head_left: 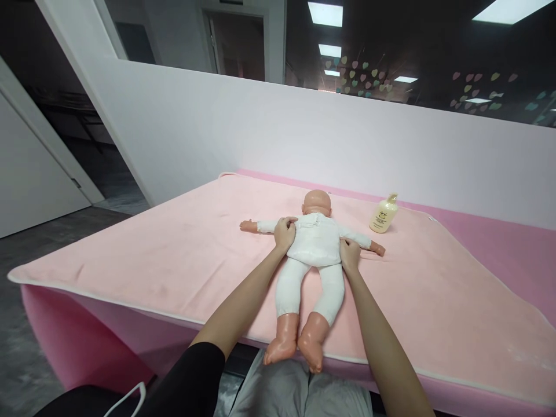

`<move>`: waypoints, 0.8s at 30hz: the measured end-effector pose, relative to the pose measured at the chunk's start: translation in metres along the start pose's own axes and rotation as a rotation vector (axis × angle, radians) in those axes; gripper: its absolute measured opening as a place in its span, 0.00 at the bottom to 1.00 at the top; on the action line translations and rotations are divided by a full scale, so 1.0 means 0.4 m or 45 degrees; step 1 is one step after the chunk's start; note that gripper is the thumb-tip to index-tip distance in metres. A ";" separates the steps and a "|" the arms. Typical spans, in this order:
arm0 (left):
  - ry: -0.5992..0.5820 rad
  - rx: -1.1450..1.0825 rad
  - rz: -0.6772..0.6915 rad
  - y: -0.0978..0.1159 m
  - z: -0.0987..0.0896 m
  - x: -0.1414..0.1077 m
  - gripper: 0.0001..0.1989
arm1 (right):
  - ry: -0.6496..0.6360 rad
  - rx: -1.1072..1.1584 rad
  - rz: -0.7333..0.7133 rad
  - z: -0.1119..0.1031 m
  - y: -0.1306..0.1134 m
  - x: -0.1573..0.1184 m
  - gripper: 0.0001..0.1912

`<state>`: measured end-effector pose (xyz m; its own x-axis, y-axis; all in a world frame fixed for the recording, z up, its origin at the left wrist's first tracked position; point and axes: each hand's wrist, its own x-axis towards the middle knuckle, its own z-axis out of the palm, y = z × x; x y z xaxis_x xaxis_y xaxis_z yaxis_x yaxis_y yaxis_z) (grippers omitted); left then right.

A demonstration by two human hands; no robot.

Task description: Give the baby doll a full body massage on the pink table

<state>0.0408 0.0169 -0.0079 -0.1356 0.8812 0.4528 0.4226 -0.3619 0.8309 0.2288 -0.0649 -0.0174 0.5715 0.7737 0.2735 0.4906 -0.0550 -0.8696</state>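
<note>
A baby doll [313, 246] with a white cloth body and bare plastic head, hands and feet lies on a pink mat, arms spread sideways. No face shows on its head, and its feet stick out past the near edge. My left hand [285, 233] is closed at the doll's side, just below the arm on the left. On the opposite side, my right hand [350, 253] is closed against the torso under the other arm. Some fingertips of both hands are hidden against the cloth.
A pale yellow pump bottle [384, 214] stands on the mat [174, 249] to the right of the doll. Behind the table rises a white wall [186, 121] with windows above it. A white door [35, 156] is at the far left.
</note>
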 end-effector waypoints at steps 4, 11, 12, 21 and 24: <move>0.004 0.010 0.007 -0.005 0.002 0.002 0.13 | 0.009 -0.006 -0.005 0.002 0.000 0.000 0.16; 0.001 -0.018 0.011 -0.004 0.000 -0.001 0.13 | 0.001 -0.007 0.006 0.002 -0.004 -0.001 0.17; 0.001 -0.019 0.013 -0.005 0.000 -0.001 0.13 | -0.005 -0.004 0.009 0.001 -0.006 -0.002 0.16; 0.002 0.019 0.012 -0.007 -0.001 0.000 0.14 | 0.009 -0.016 0.014 0.002 -0.005 -0.004 0.17; -0.002 0.020 0.009 -0.005 -0.002 -0.002 0.14 | 0.015 -0.021 0.016 0.004 -0.002 -0.003 0.17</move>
<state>0.0393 0.0167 -0.0094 -0.1314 0.8792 0.4579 0.4377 -0.3630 0.8226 0.2269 -0.0648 -0.0177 0.5853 0.7654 0.2674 0.4938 -0.0750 -0.8663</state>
